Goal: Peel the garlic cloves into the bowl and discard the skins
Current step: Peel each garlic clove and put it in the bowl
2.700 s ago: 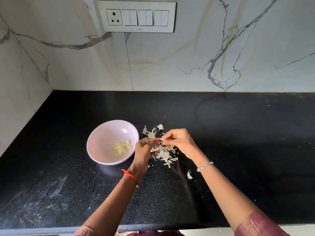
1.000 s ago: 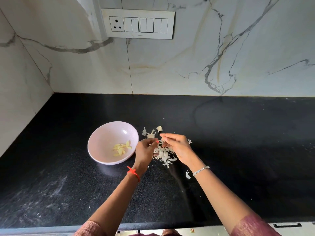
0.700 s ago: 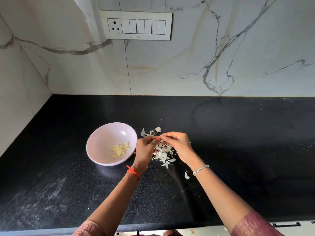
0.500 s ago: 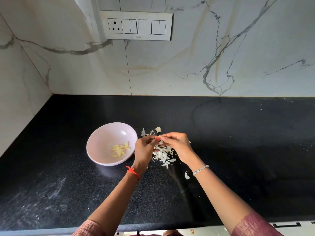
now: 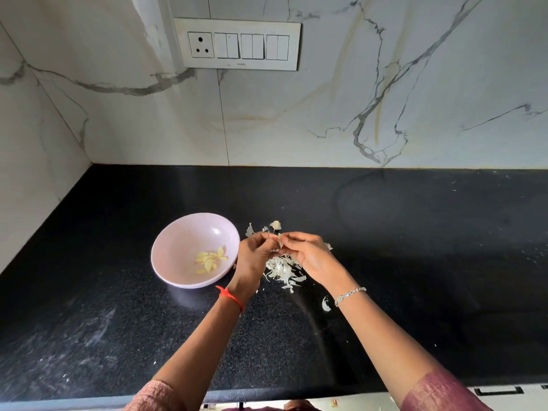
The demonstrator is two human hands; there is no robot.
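A pale pink bowl (image 5: 178, 250) sits on the black counter with several peeled yellow garlic cloves (image 5: 210, 258) inside. Just right of it, my left hand (image 5: 252, 256) and my right hand (image 5: 308, 256) meet fingertip to fingertip above a heap of white garlic skins (image 5: 281, 269). Both pinch one small garlic clove (image 5: 280, 239) between thumbs and fingers; most of it is hidden by the fingers. A loose unpeeled piece (image 5: 275, 224) and more skin bits (image 5: 249, 230) lie just behind the hands.
The black stone counter (image 5: 415, 247) runs wide to the right and front. One stray skin (image 5: 325, 304) lies near my right wrist. Marble walls close the back and left, with a switch panel (image 5: 237, 44) high on the back wall.
The hands have stayed together over the skin heap, fingers working slightly on the clove. The bowl and its cloves have not moved.
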